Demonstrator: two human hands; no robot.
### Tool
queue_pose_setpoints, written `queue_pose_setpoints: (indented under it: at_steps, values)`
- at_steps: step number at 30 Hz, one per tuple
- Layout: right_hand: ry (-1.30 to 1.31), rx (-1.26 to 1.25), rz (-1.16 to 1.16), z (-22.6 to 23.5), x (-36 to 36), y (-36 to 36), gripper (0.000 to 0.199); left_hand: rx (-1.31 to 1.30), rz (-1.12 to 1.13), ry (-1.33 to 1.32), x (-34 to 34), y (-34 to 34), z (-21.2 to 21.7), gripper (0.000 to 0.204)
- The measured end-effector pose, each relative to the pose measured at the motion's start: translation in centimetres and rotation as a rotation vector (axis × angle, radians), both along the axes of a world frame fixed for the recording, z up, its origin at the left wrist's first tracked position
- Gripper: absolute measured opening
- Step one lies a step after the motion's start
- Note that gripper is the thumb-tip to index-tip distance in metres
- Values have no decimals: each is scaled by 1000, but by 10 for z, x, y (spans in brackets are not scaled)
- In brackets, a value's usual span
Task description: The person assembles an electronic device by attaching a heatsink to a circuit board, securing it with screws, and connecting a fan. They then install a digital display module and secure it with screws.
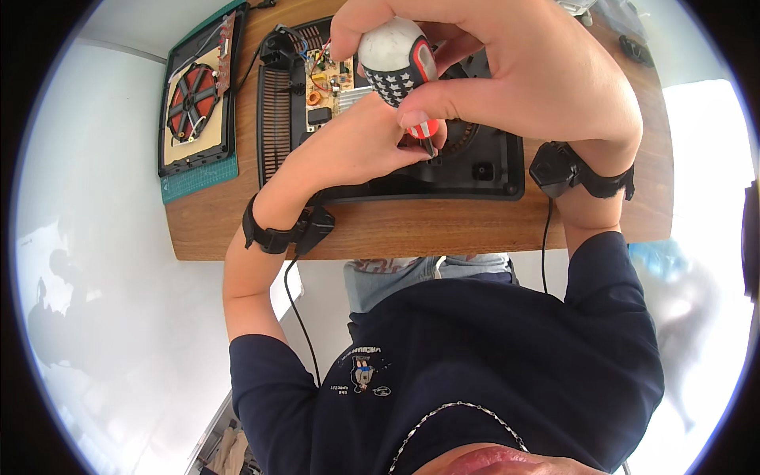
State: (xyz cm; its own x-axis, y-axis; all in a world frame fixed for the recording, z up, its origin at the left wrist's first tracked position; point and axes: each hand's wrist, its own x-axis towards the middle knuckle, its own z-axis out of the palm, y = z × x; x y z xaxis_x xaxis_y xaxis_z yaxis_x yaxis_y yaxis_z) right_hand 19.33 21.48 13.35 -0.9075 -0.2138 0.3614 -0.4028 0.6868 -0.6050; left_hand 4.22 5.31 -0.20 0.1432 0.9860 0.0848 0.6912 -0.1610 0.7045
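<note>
My right hand (507,79) is closed round the handle of a screwdriver (393,59), thick and rounded, white on top with a dark star-patterned band and red parts. Its dark tip points down into an open black plastic housing (372,188). My left hand (372,142) reaches across the housing, its fingers pinched together right beside the tip; whatever they hold is hidden. A circuit board (321,117) with a copper coil and small parts sits in the housing, left of the screwdriver, partly covered by my left hand.
A black-framed panel (164,150) with a round red-and-black coil (192,103) lies on a green cutting mat (226,170) at the left of the wooden table (396,229). A small black object (636,50) lies at the far right. Cables hang from both wrist straps.
</note>
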Motion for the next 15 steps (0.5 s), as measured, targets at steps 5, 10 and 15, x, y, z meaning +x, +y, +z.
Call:
queue_pose_setpoints:
  at_steps: [5, 10, 15]
  values:
    - [-41, -60, 13, -3, 1, -1, 41, 6, -1, -17, -2, -1, -1, 13]
    - [-90, -66, 40, -7, -2, 1, 41, -146, 56, -105, 1, -5, 4, 16]
    - [-46, -102, 119, -6, 0, 6, 41, -90, 60, -29, 1, -6, 3, 20]
